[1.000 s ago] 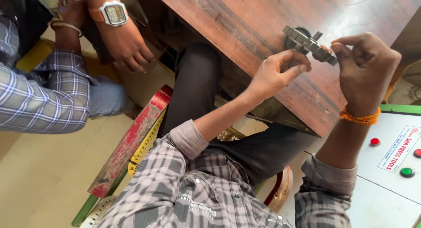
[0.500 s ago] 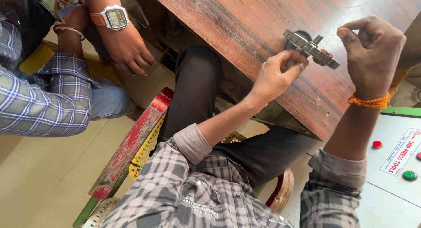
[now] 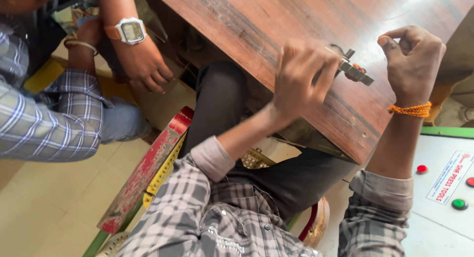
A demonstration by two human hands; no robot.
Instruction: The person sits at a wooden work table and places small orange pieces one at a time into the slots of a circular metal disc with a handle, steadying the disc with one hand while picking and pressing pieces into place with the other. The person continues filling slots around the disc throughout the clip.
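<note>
Since a second ago, the right hand (image 3: 412, 64) has let go of the metal part (image 3: 356, 73) and is now lifting clear of it, while the left hand (image 3: 301, 79) is sliding up over the part's near end. Earlier, both hands were pinching the part between them.

Now the left hand is blurring with motion, its fingers curling together around the near end of the part, which is resting on or just above the wooden table (image 3: 276, 24), near its front edge. Whether the grip is tight cannot be told through the blur. Only the far end of the grey, bar-shaped part is showing past the knuckles, with a small dark stub sticking up from it.

The right hand is hovering just beside the part, apart from it, fingers curling loosely toward the palm with nothing between them. An orange wrist thread (image 3: 411, 109) is circling that wrist.

As a judgement, the part is passing from a two-handed hold to the left hand alone, leaving the right hand free.

To the left, another person in a checked shirt is sitting close, one hand (image 3: 145, 66) wearing a watch (image 3: 129, 30) and hanging below the table edge, well apart from the part. At the lower right, a white control panel (image 3: 434, 227) is showing red and green buttons. A red bar (image 3: 148, 173) is leaning beside the wearer's leg.
</note>
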